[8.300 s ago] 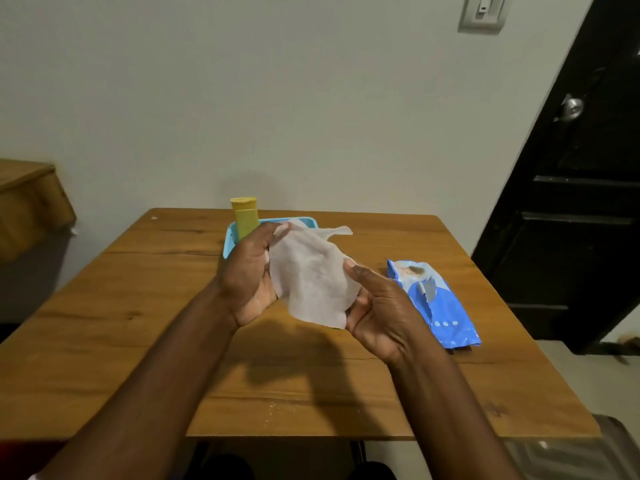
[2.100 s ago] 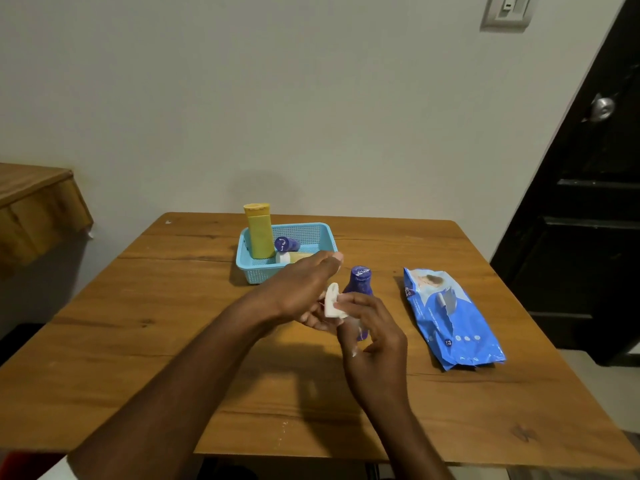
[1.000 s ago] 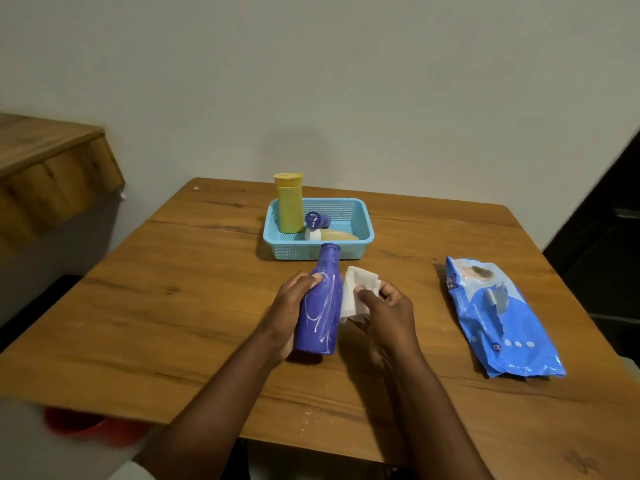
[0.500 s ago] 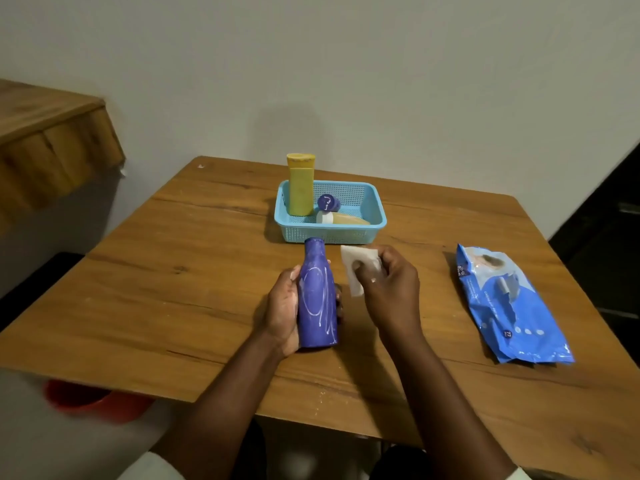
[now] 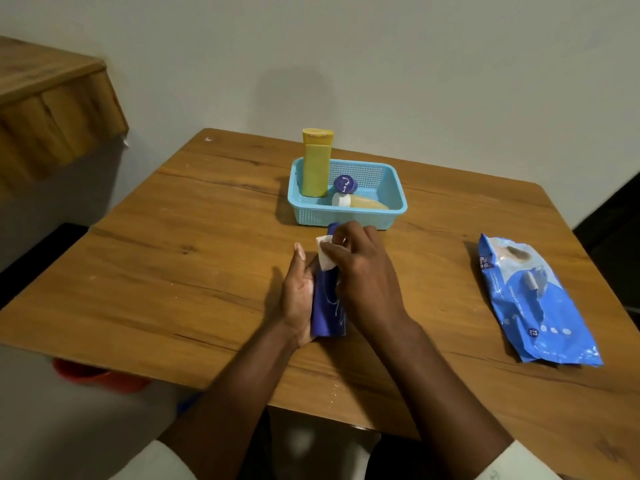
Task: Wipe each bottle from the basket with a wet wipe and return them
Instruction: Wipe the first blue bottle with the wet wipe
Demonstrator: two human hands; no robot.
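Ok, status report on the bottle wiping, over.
Left hand grips purple bottle. Right hand presses wet wipe on its neck. Three bottles wait in basket. Nothing in the way.

One head-worn wide-angle view only, looking forward and steeply down across the tabletop (image 5: 173,271) from its near edge toward the far wall (image 5: 415,64). Close to the left hand (image 5: 298,299) and right hand (image 5: 363,275), both near frame centre, forearms entering from the bottom edge. Farther off, the basket (image 5: 346,216) just beyond the hands; wipes pack (image 5: 533,299) out to the right. Straight edges bowed toward the frame borders. No second view for overlap.
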